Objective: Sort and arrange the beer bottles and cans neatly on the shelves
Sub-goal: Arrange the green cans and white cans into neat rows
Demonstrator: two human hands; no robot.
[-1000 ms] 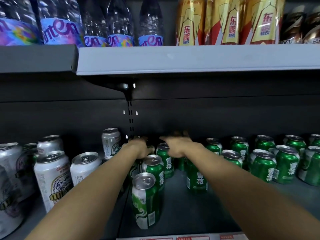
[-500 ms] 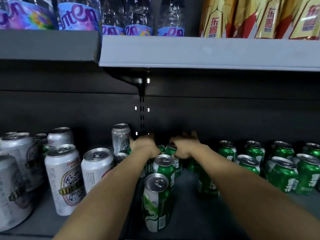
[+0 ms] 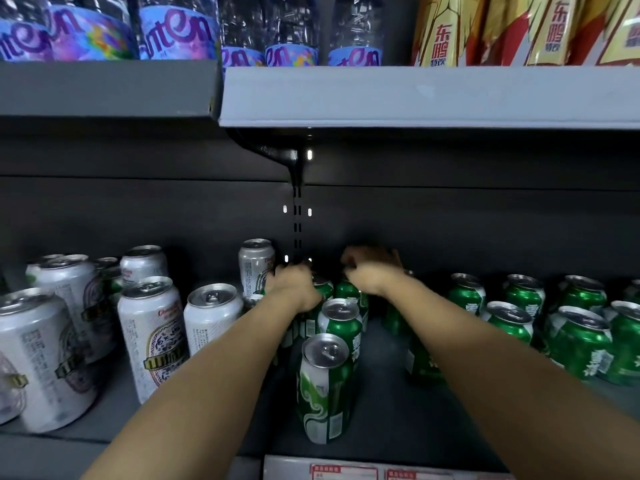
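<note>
I count roughly six white cans [image 3: 151, 336] left and a dozen green cans [image 3: 325, 388] right on the lower shelf [image 3: 388, 420], both arms reaching far, left hand [image 3: 294, 289] and right hand [image 3: 372, 275] curled over rear green cans, grip unclear.

On the upper shelf [image 3: 429, 95], clear water bottles [image 3: 173, 29] with blue and purple labels stood at left; gold and red drink bottles [image 3: 443, 32] with Chinese lettering stood at right. A black bracket [image 3: 273, 150] met the slotted upright [image 3: 297, 216] on the dark back panel [image 3: 138, 209]. Red-edged price tags [image 3: 343, 472] lined the lower front edge.
</note>
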